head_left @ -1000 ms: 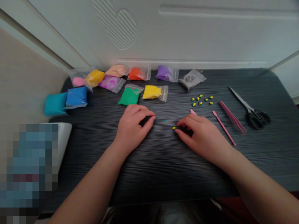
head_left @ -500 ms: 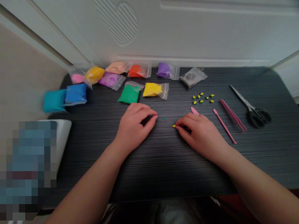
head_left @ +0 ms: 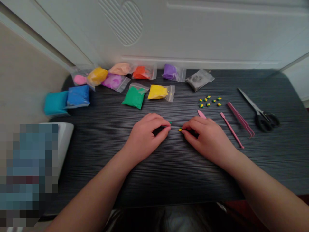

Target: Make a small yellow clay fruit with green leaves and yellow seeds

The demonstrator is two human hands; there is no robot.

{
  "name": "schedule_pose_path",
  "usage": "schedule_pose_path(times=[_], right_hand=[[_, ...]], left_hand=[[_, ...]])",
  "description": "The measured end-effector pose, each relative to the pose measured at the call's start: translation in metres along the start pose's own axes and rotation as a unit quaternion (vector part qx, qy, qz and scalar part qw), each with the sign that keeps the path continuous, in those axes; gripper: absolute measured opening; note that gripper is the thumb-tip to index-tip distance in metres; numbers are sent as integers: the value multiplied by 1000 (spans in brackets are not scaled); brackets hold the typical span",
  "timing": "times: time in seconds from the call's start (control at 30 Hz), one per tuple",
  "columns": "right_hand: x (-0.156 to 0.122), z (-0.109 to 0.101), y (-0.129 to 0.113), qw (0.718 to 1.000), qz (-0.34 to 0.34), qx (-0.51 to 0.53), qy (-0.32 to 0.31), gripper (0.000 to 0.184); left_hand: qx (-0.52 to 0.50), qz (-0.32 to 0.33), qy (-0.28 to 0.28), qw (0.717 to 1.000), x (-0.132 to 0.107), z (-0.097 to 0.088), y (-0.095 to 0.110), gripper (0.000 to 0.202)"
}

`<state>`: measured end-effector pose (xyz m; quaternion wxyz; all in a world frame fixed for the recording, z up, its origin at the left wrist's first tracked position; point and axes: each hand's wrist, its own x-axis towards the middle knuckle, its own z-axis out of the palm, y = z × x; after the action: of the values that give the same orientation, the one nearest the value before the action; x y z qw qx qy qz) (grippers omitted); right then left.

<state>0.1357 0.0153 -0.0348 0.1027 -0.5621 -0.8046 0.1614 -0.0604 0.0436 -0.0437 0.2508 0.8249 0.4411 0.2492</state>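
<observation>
My right hand (head_left: 205,133) pinches a tiny yellow-and-green clay piece (head_left: 180,130) between thumb and forefinger, just above or on the dark table. My left hand (head_left: 149,133) is to its left, with thumb and forefinger curved close together and a narrow gap between their tips. A small green clay bit (head_left: 170,122) shows right at the left forefinger's tip; whether it is touched I cannot tell. Several similar yellow-and-green pieces (head_left: 208,104) lie in loose rows beyond my right hand. A pink clay knife (head_left: 201,114) is partly hidden behind that hand.
To the right lie a pink stick tool (head_left: 231,130), pink tweezers (head_left: 240,119) and black-handled scissors (head_left: 258,111). Bags of green clay (head_left: 134,96), yellow clay (head_left: 157,92) and several other colours line the back and left. A white object (head_left: 65,135) stands at the left edge.
My left hand has moved right, bringing its fingertips up to the green bit. The right hand keeps its pinch on the yellow-and-green piece in nearly the same place.
</observation>
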Motion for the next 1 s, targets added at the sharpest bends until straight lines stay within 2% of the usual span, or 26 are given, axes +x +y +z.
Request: schedule_pose_path(times=[0.53,0.7,1.0], right_hand=[[-1,0,1,1000,-12,-1,0,14],[-3,0,-1,999,-23,29,24,13],[-6,-5,-7,994,-76,43,72,14]], left_hand=[[-23,-14,-18,999,0,-1,2,15],[-83,-55,-53,994,1,-2,5,17],[-216,-140,-115,959,2,-7,9,22]])
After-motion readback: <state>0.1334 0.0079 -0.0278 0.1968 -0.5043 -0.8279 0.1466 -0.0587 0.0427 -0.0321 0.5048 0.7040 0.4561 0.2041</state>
